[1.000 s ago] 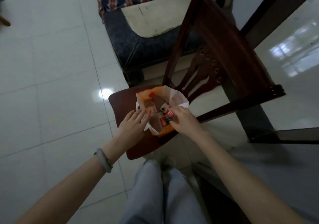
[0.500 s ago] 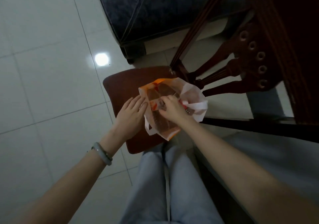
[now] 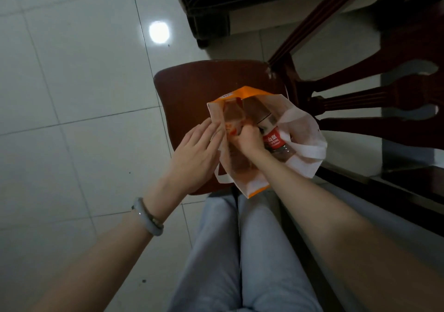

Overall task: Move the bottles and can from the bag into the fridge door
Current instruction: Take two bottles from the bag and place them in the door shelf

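- Bag (image 3: 305, 129): orange and white, standing open on the near half of the chair seat (image 3: 187, 95), its near corner hanging over the seat's front edge above our knees.
- Left hand (image 3: 194, 153): fingers flat and spread against the outside of the bag's left wall, closed on nothing; it steadies the mouth.
- Right hand (image 3: 247, 138): reached into the bag and curled tight into a fist. It seems clamped on something inside, but we cannot tell what.
- Bottle (image 3: 274, 141): red label, lying tilted in the bag just right of the right hand, touching it or nearly so. A second brownish item (image 3: 257, 110) shows deeper in; the can we cannot pick out.
- Step in hand, as we judge it: drawing the first drink out. We would keep the left wall pinned back, take the bottle round its body and lift straight up so the soft sides do not snag.
- Obstructions: the chair back (image 3: 360, 100) stands close on the right; the bag's loose handle (image 3: 310, 150) droops beside the bottle.
- Surroundings: tiled floor (image 3: 72, 95); bracelet (image 3: 149, 218) on the left wrist. The fridge is not in view.
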Demonstrator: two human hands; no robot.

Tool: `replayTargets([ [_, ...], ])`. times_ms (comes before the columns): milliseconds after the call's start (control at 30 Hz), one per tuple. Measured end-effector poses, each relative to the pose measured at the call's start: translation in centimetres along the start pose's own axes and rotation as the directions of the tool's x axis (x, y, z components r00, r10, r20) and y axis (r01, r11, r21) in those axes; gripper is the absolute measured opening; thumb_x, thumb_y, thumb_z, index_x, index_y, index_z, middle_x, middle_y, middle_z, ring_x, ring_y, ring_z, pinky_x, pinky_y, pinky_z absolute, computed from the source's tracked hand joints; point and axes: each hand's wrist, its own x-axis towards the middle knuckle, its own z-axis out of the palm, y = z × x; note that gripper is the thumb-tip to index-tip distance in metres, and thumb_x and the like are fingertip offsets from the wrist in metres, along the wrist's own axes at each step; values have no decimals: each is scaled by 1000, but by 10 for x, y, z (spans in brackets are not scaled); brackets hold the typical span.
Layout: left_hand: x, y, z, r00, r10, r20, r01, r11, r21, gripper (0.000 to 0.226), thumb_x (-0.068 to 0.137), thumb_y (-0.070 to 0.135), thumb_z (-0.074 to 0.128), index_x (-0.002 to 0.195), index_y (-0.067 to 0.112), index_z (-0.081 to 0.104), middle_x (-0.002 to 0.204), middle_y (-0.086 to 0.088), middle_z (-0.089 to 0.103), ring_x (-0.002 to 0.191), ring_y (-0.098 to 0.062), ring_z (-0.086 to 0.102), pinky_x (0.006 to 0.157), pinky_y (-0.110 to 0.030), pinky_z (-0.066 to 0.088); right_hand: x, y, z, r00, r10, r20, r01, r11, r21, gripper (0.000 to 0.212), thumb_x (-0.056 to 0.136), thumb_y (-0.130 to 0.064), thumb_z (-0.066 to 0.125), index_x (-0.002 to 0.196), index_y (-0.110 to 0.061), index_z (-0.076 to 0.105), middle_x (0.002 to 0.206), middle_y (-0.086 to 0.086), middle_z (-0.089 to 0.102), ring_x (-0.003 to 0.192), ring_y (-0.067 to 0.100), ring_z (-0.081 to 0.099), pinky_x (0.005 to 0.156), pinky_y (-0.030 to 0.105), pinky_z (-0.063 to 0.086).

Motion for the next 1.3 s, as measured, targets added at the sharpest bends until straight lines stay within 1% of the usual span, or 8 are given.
replayTargets([
  [167, 0, 7, 0, 1000, -19, -3, 20, 999, 37, 48, 89, 22, 40, 131, -1, 46, 138, -21, 47, 132, -35, 39, 108, -46, 31, 4, -2, 11, 1000, -17, -22, 13, 987, -161, 14, 91, -23, 55, 95, -11, 60, 95, 6, 65, 85, 20, 63, 74, 32, 54],
  [300, -3, 11, -6, 1000, -5, -2, 6, 999, 53, 50, 90, 24, 38, 133, 0, 44, 138, -20, 47, 132, -35, 37, 109, -46, 29, -6, -5, -3, 997, -2, -83, 0, 1000, -18, 12, 86, -29, 62, 86, -18, 56, 86, 2, 63, 82, 18, 63, 70, 29, 52],
  [633, -3, 31, -39, 999, 40, 6, -41, 995, 94, 52, 83, 23, 49, 129, 1, 49, 136, -19, 50, 131, -35, 40, 109, -45, 26, -100, -10, -91, 974, -49, -223, 50, 999, -2, 64, 68, -39, 76, 118, -11, 47, 123, 8, 51, 112, 24, 52, 89, 32, 43],
  [900, 22, 56, -46, 989, 144, 32, -146, 987, 69, 47, 88, 24, 51, 129, 2, 49, 136, -19, 49, 132, -34, 39, 110, -44, 27, -168, -4, -176, 909, -30, -415, 81, 991, 106, 68, 60, -30, 81, 114, -2, 50, 115, 13, 51, 107, 27, 52, 83, 33, 45],
  [1000, 44, 76, -37, 977, 163, 138, -164, 986, -4, 55, 93, 36, 35, 136, 3, 39, 143, -17, 40, 137, -32, 29, 115, -44, 22, -182, 4, -194, 886, -36, -462, 109, 985, 132, 69, 59, -30, 83, 114, -6, 50, 115, 11, 55, 107, 25, 54, 83, 35, 49],
  [1133, 75, 106, -18, 969, -35, 246, 114, 941, -317, 57, 90, 41, 38, 133, 3, 38, 138, -15, 42, 128, -29, 37, 108, -38, 28, -191, 11, -207, 892, -34, -451, 132, 973, 189, 69, 61, -33, 84, 117, -14, 48, 116, 5, 60, 107, 19, 57, 87, 35, 51],
  [1233, 100, 118, 10, 910, -286, 299, 406, 756, -513, 40, 93, 30, 47, 124, 5, 41, 127, -13, 48, 113, -27, 48, 94, -35, 39, -193, 13, -212, 886, -28, -463, 138, 969, 206, 68, 61, -31, 84, 117, -16, 49, 115, 2, 60, 105, 16, 57, 84, 29, 49],
  [1300, 118, 118, 31, 792, -458, 405, 610, 547, -573, 39, 93, 31, 50, 121, 4, 42, 116, -9, 50, 105, -26, 53, 82, -33, 43, -191, 15, -214, 882, -26, -471, 140, 968, 209, 67, 60, -31, 85, 116, -17, 50, 113, 0, 61, 103, 15, 58, 82, 27, 49],
])
